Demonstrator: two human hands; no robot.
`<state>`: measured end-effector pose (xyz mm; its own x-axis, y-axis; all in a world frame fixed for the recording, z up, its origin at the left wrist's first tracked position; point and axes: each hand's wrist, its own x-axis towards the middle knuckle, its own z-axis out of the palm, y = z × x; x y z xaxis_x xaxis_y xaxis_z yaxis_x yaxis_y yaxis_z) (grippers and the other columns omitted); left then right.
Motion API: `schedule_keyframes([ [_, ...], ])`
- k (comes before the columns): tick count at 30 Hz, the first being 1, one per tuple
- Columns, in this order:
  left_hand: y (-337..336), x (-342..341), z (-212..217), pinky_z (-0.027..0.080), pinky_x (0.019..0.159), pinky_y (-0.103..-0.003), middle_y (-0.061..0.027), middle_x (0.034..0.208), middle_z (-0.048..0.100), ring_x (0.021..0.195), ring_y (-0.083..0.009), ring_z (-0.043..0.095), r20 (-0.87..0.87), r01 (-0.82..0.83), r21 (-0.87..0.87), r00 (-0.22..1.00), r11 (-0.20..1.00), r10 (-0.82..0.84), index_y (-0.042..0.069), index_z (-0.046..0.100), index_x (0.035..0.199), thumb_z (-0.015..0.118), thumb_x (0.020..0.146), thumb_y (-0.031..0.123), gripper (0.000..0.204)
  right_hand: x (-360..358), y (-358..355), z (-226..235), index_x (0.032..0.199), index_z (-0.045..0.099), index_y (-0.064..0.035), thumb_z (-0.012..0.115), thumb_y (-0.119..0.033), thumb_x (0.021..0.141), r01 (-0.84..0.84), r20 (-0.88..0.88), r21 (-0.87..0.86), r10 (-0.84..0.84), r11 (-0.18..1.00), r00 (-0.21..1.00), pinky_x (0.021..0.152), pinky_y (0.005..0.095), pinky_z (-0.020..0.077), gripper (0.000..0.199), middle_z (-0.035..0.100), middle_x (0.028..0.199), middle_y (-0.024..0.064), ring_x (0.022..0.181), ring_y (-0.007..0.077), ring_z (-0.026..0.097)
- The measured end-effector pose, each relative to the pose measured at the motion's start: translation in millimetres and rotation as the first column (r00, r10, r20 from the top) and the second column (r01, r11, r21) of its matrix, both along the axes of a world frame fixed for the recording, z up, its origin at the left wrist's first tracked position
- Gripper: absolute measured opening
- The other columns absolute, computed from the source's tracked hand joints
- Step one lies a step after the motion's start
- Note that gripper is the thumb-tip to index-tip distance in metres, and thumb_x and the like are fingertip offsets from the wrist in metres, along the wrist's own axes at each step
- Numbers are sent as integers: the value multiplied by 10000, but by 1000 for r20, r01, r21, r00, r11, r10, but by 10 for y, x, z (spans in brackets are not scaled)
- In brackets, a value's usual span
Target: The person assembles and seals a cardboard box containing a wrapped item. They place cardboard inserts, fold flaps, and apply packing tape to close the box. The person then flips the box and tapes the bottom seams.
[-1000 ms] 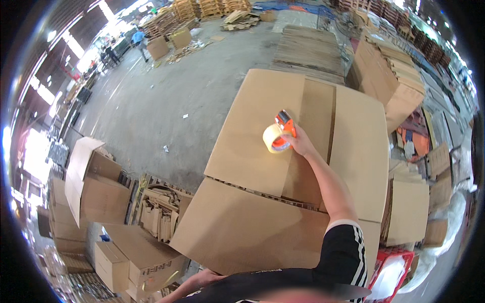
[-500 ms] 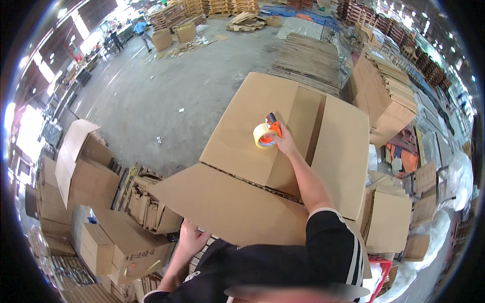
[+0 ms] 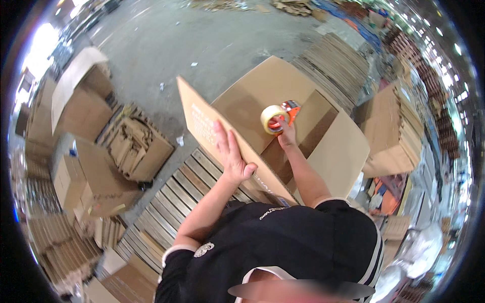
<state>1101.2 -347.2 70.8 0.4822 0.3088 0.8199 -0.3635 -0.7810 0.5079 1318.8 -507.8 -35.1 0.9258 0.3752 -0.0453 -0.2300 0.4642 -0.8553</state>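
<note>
A large brown cardboard box stands before me. Its near flap is raised nearly upright, with printing on the outer face. Against that outer face lies my left hand, open, its fingers stretched out. My right hand is closed around an orange tape dispenser carrying a wide roll of pale tape. The dispenser is over the box's top, beyond the raised flap. A side flap on the right slants over a dark gap in the box top. My right fingertips are partly hidden by the roll.
Wooden slats lie beside the box at my left. An open carton of cardboard scraps and more cartons stand farther left. Stacked cardboard rises on the right. A flat stack lies beyond the box.
The near flap has swung from lying outward to nearly upright. My left hand has come up from below its edge onto its outer face. The right hand still holds the dispenser; my view has shifted.
</note>
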Motion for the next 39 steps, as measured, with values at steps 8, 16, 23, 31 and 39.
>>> schedule_keyframes([
  [8,-240,1091,-271,188,1319,-568,-246,1798,120,1668,-432,108,-607,136,223,794,965,28,92,262,1720,564,1017,651,948,1462,-924,1242,1469,560,-118,706,-179,975,-273,-71,-282,263,920,962,1061,446,570,518,712,1272,111,1192,251,692],
  [16,-97,2533,-763,152,1348,-540,-225,1785,184,1669,-413,92,-784,438,188,606,879,-134,-18,260,1686,506,1039,649,961,122,-1427,1128,1536,500,-112,748,-101,871,279,-55,-327,-313,903,948,1056,444,563,710,658,1356,66,1240,241,658],
  [23,-156,3691,-536,186,1340,-549,-254,1752,268,1644,-446,179,-778,670,233,563,705,-278,-20,379,1634,591,1015,581,889,-955,-730,-109,1508,508,-147,797,-260,949,402,-302,253,-323,880,897,1126,570,524,639,610,1420,94,1332,331,598],
  [31,141,6865,-768,496,1071,-522,-226,1367,686,1272,-391,642,-881,338,170,473,926,-11,27,737,1295,680,954,391,502,-439,-958,247,1232,625,-68,853,-316,884,353,-515,466,-76,811,854,1018,618,576,485,607,1270,157,1074,348,703],
  [39,357,8319,-1452,535,1055,-495,-169,1333,732,1215,-317,697,-380,-170,-925,352,341,-855,-28,677,1392,617,1028,583,714,-383,-991,318,1241,627,-84,877,-353,851,336,-482,435,-100,835,870,1003,627,555,535,641,1357,200,1112,334,710],
])
